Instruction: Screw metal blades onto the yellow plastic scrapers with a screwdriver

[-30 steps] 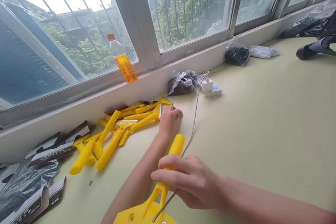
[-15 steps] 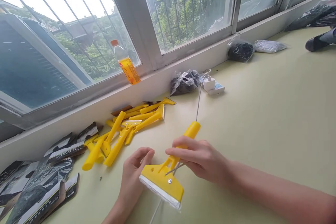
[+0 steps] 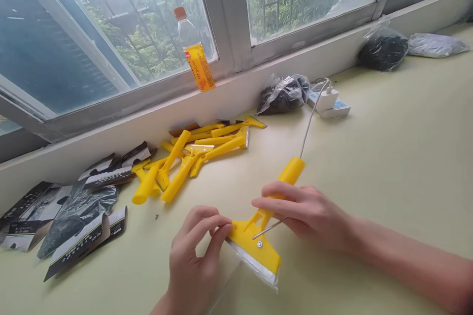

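Observation:
My right hand (image 3: 303, 209) is closed round the handle of a yellow scraper (image 3: 291, 171), its wide head tilted down to the left. A thin metal rod (image 3: 269, 228), perhaps a screwdriver shaft, sticks out from under the same hand across the scraper head. One silver screw (image 3: 259, 244) sits in the head's right side. Clear plastic hangs from the blade edge (image 3: 254, 263). My left hand (image 3: 199, 246) pinches the left corner of the scraper head; anything small between those fingertips is hidden.
Several yellow scrapers (image 3: 181, 182) lie piled at the left, beside black cardboard sleeves (image 3: 81, 241). A small screw (image 3: 156, 216) rests nearby. On the sill stands a bottle (image 3: 199, 66). A plastic bag (image 3: 283, 93), a power strip (image 3: 334, 108) and a cable (image 3: 309, 125) are behind.
My left hand has come up to the scraper head's left corner and pinches it. The view has shifted, and the scraper sits a little farther right in it.

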A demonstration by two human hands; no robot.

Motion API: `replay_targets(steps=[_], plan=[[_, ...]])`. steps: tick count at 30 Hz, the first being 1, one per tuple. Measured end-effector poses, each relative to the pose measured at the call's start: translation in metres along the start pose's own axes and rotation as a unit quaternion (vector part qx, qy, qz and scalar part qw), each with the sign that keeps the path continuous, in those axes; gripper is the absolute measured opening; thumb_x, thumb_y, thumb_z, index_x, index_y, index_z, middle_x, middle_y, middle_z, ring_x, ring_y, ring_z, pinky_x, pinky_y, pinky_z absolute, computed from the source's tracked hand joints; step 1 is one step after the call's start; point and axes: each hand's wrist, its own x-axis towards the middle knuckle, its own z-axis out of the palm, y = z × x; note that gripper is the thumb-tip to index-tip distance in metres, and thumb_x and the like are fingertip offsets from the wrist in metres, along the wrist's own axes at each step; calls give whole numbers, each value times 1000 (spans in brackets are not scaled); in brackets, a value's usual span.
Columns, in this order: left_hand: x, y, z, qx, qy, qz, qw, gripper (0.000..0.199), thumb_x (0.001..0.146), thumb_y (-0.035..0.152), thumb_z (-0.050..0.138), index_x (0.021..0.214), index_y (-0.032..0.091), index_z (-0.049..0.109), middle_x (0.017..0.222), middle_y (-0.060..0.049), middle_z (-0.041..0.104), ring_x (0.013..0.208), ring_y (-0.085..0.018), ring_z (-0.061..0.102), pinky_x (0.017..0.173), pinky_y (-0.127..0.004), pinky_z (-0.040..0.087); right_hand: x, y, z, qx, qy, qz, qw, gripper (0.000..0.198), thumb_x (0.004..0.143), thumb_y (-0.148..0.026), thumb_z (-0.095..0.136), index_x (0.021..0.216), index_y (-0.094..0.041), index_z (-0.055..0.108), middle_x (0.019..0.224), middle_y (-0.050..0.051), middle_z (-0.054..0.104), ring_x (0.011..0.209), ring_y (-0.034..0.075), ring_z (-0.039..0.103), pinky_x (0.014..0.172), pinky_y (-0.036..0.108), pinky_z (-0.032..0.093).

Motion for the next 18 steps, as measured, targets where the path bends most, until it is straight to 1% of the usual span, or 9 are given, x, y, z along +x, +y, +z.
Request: replay_targets(steps=[6,10,14,18], plan=[[0,1,-2,-34,-34,-12,999,24,91,-2,59,102,19,66,96,-5,58,85,-12,58,71,-24,52,2,-1,-1,-6,-8,-4,1000,41,99,-4,48,133,-24,59,113,4,64,74,4,57,70,16,47],[-1,0,-2,-49,-43,-14,998,26,91,-3,60,103,19,66,97,-6,58,88,-13,57,73,-26,51,2,-2,-3,-19,-4,-12,1000,44,99,-4,47,137,-23,56,114,4,65,75,4,59,69,16,47],[-1,2,-2,-67,-47,2,997,28,90,-4,60,104,18,68,95,-6,57,88,-13,57,72,-25,50,1,-3,-3,-39,0,-21,999,49,96,-1,49,139,-23,56,114,4,65,73,4,57,66,16,47],[-2,2,-4,-74,-59,17,995,32,90,-6,57,108,18,68,95,-6,57,87,-13,56,71,-26,50,1,-3,-2,-31,0,-18,999,48,96,-1,50,139,-22,56,114,5,65,73,4,58,67,16,49]])
